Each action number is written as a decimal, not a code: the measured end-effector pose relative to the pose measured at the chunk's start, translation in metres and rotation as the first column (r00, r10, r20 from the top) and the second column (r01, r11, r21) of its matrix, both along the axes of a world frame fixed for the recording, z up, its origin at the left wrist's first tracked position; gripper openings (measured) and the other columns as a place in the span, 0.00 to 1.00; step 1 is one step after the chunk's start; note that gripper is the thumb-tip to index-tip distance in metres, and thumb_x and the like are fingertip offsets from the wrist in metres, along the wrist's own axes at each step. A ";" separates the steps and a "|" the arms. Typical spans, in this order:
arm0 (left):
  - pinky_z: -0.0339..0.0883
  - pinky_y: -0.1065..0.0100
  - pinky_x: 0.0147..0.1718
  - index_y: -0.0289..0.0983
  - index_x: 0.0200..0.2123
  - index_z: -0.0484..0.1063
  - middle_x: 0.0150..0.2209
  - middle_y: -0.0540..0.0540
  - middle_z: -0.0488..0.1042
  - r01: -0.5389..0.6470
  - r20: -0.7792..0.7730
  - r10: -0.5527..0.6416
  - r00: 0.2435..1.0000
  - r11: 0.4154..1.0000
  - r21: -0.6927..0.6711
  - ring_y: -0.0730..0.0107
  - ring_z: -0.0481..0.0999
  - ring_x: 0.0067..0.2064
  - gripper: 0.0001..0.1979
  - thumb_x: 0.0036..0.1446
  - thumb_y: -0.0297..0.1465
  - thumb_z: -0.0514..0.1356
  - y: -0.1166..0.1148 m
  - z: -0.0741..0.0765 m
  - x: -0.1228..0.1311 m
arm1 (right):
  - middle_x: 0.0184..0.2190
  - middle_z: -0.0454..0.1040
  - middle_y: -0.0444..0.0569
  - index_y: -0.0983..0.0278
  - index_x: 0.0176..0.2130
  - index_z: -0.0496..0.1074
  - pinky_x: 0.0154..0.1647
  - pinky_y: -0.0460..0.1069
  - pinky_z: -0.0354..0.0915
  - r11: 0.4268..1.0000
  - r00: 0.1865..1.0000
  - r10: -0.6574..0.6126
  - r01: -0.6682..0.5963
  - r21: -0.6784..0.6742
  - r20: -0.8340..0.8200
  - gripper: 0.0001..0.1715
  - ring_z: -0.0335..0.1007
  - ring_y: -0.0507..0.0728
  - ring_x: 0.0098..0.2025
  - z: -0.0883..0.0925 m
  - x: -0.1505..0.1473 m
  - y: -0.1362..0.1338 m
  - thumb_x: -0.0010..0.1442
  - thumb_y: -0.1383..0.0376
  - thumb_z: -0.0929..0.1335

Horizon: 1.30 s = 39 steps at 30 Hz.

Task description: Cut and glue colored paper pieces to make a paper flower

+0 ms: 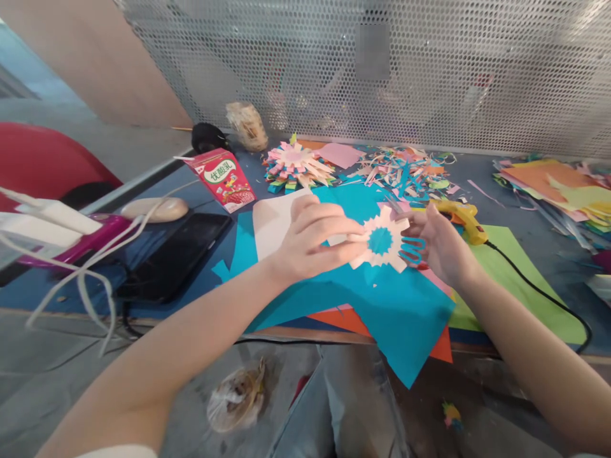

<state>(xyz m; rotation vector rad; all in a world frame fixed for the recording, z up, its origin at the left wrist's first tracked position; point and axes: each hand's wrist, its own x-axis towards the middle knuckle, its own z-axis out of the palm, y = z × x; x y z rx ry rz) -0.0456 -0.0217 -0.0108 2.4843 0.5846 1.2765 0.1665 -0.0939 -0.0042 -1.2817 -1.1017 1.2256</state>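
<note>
A pale pink paper ring (399, 249) with a round, jagged-edged hole and notched outer edges is held over blue paper. My left hand (317, 232) pinches its left side between thumb and fingers. At the ring's right side, my right hand (442, 245) is closed around scissors, mostly hidden by the fingers; thin grey blades (394, 204) show near the ring's top. Wavy blue loops show between the ring and the right fingers. Under both hands lies a large blue paper sheet (401, 324), with a pale pink sheet (272, 222) on its left part.
A yellow glue gun (465, 219) lies right on green paper (520, 280), its black cord trailing. Layered paper flowers (296, 162) and paper scraps (405, 168) lie behind. Left are a red drink carton (224, 178), black phone (176, 257), white cables (83, 280) and mouse (155, 210).
</note>
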 end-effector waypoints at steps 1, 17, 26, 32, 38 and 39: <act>0.55 0.54 0.46 0.49 0.21 0.74 0.26 0.50 0.74 -0.005 -0.014 0.006 1.000 1.000 0.027 0.62 0.69 0.35 0.05 0.48 0.36 0.65 0.000 0.000 0.000 | 0.26 0.70 0.45 0.62 0.34 0.68 0.14 0.45 0.59 1.000 0.999 0.018 -0.019 0.010 0.031 0.22 0.64 0.49 0.19 0.001 -0.001 -0.001 0.52 0.47 0.66; 0.64 0.57 0.48 0.39 0.44 0.70 0.44 0.42 0.73 -0.048 0.076 0.031 0.997 0.972 0.232 0.62 0.71 0.47 0.12 0.56 0.34 0.57 -0.002 -0.003 0.007 | 0.29 0.76 0.47 0.62 0.35 0.70 0.35 0.49 0.68 0.538 0.436 -0.556 -0.460 0.707 0.707 0.01 0.72 0.54 0.33 -0.004 0.002 -0.008 0.60 0.67 0.67; 0.67 0.63 0.41 0.40 0.32 0.75 0.38 0.46 0.74 -0.020 0.108 -0.005 0.994 0.974 0.225 0.68 0.73 0.42 0.03 0.54 0.32 0.63 -0.002 -0.006 0.012 | 0.30 0.76 0.48 0.63 0.37 0.68 0.34 0.48 0.69 0.521 0.424 -0.555 -0.494 0.696 0.716 0.02 0.73 0.55 0.33 -0.006 0.002 -0.007 0.60 0.67 0.67; 0.67 0.63 0.42 0.40 0.31 0.76 0.38 0.46 0.73 0.007 0.138 -0.027 0.990 0.989 0.145 0.68 0.73 0.42 0.02 0.53 0.31 0.64 -0.002 -0.006 0.011 | 0.29 0.76 0.48 0.62 0.37 0.68 0.34 0.48 0.69 0.520 0.439 -0.544 -0.493 0.697 0.715 0.02 0.73 0.55 0.33 -0.006 0.001 -0.007 0.61 0.67 0.66; 0.67 0.61 0.44 0.39 0.30 0.76 0.39 0.45 0.72 0.050 0.166 -0.051 0.985 0.999 0.008 0.66 0.73 0.44 0.02 0.53 0.31 0.64 -0.002 -0.007 0.011 | 0.30 0.76 0.48 0.62 0.36 0.68 0.34 0.48 0.69 0.540 0.441 -0.526 -0.487 0.686 0.727 0.01 0.74 0.54 0.33 -0.006 0.000 -0.008 0.61 0.67 0.66; 0.67 0.61 0.45 0.39 0.30 0.76 0.39 0.45 0.72 0.061 0.172 -0.057 0.983 0.998 -0.014 0.66 0.72 0.44 0.02 0.53 0.31 0.64 -0.002 -0.008 0.012 | 0.30 0.76 0.48 0.62 0.36 0.68 0.34 0.47 0.69 0.546 0.447 -0.518 -0.483 0.685 0.729 0.01 0.74 0.54 0.33 -0.006 0.000 -0.008 0.61 0.67 0.66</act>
